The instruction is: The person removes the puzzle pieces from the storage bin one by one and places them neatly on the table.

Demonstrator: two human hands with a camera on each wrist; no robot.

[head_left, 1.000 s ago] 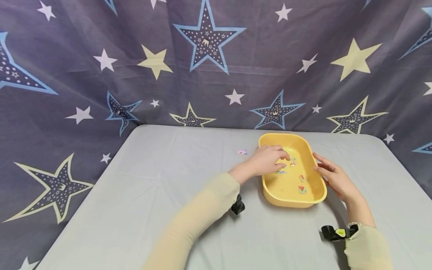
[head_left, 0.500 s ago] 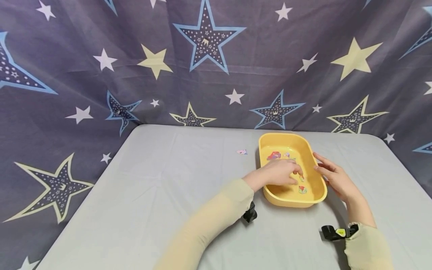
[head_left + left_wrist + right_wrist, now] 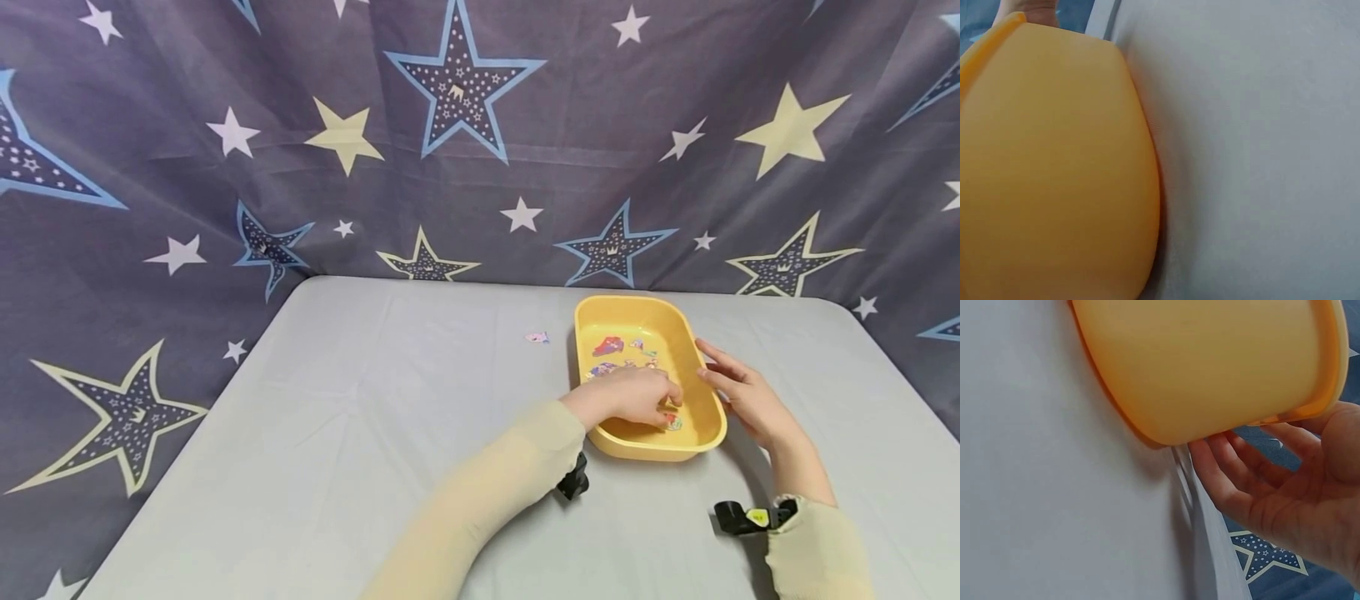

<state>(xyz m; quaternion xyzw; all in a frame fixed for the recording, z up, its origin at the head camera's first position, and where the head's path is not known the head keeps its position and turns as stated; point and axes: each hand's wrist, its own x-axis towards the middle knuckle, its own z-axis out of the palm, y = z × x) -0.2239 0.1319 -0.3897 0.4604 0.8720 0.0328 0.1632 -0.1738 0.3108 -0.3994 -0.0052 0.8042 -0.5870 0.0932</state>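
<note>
Left hand (image 3: 639, 395) curls, hold unclear. Right hand (image 3: 750, 402), fingers parted, touches yellow oblong plastic tray's (image 3: 651, 452) edge; bare floor separates fingertips.

The tray (image 3: 643, 451) is yellow, the cutouts (image 3: 608, 346) multicoloured, the tabletop (image 3: 337, 408) grey, the dark curtain (image 3: 285, 67) star-patterned.

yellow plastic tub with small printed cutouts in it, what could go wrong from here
The right hand touches one side of the yellow plastic tub, so a bump from the left hand inside might shift it. The small flat printed cutouts could be hard to pinch. A small pink cutout outside, on the gray cloth, might be overlooked.
</note>
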